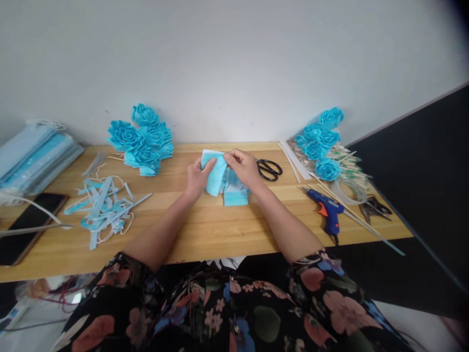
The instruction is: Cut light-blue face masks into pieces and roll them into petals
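Note:
My left hand (197,177) and my right hand (245,167) both pinch a light blue piece of mask fabric (216,172) held upright over the middle of the wooden table (205,230). Fingers of both hands are closed on its top edge. Under the hands lies a small stack of blue fabric pieces (235,194).
Blue fabric roses (141,139) lie back left, more roses on sticks (322,142) back right. Black scissors (269,168) sit right of my hands. A blue glue gun (328,211), wooden sticks (351,210), cut mask strips (104,208), a phone (27,225) and stacked masks (34,156) surround.

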Demonstrator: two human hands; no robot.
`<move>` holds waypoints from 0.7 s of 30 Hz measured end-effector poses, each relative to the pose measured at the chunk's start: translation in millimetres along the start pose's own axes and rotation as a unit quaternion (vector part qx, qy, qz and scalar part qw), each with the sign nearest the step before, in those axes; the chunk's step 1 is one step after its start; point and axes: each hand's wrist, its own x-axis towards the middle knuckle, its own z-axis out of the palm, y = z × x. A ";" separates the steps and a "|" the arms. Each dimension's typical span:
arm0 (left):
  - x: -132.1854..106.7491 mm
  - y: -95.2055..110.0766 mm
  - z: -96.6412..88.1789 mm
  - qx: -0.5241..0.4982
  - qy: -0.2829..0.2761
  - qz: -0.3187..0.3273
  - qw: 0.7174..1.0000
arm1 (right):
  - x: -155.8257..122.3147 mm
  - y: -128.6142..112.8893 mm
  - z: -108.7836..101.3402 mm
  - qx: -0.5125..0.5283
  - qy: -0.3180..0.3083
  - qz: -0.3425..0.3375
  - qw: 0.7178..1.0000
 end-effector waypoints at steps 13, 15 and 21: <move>-4.1 0.7 1.8 0.085 -0.110 0.042 0.989 | -1.1 -12.4 -2.5 -0.084 -0.026 -0.089 0.992; -4.8 0.2 1.9 0.098 -0.126 0.043 0.986 | -1.4 -12.3 -1.4 -0.097 -0.021 -0.092 0.991; -3.7 -1.0 1.5 0.102 -0.142 0.031 0.984 | -4.2 -12.6 1.5 -0.095 0.009 -0.128 0.987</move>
